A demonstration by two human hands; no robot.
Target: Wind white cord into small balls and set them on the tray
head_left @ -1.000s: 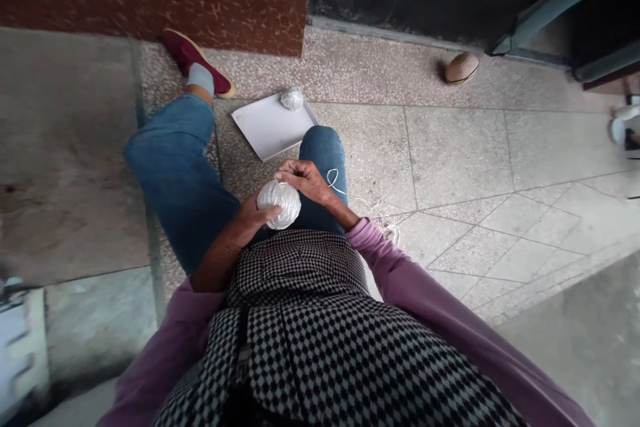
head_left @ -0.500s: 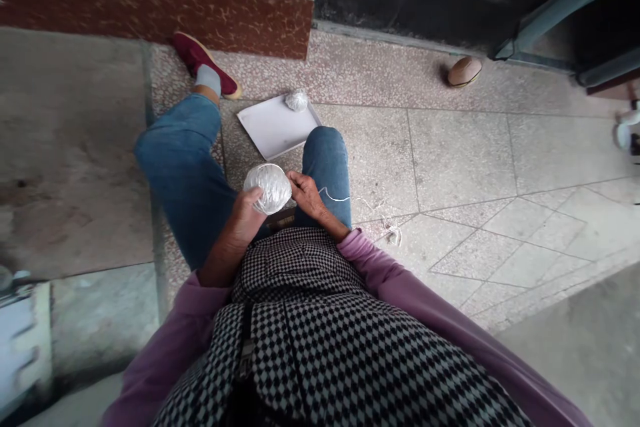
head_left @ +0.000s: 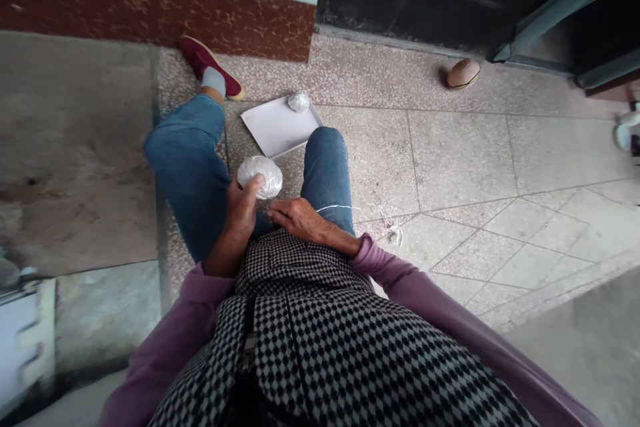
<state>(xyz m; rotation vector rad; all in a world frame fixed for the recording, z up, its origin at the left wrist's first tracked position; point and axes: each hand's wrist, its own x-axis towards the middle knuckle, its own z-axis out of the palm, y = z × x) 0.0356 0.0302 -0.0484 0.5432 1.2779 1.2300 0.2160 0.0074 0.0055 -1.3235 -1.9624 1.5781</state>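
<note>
My left hand [head_left: 241, 203] grips a white ball of wound string [head_left: 261, 175] between my knees, thumb on its near side. My right hand [head_left: 295, 215] lies lower, at my lap, fingers pinched on the thin white string [head_left: 334, 207] that runs off to the right over my right thigh. The string ends in a loose tangle [head_left: 393, 231] on the floor. I sit with jeans-clad legs apart, a checkered apron over my lap.
A white tray [head_left: 274, 131] lies on the stone floor ahead with a smaller string ball [head_left: 299, 102] at its far corner. A brown shoe [head_left: 463, 73] sits by the dark door. A red-brown wall base runs along the back; a white object stands at the left edge.
My left hand lifted the ball forward and left. My right hand came off the ball and drew back toward my lap, pulling the string taut over my thigh.
</note>
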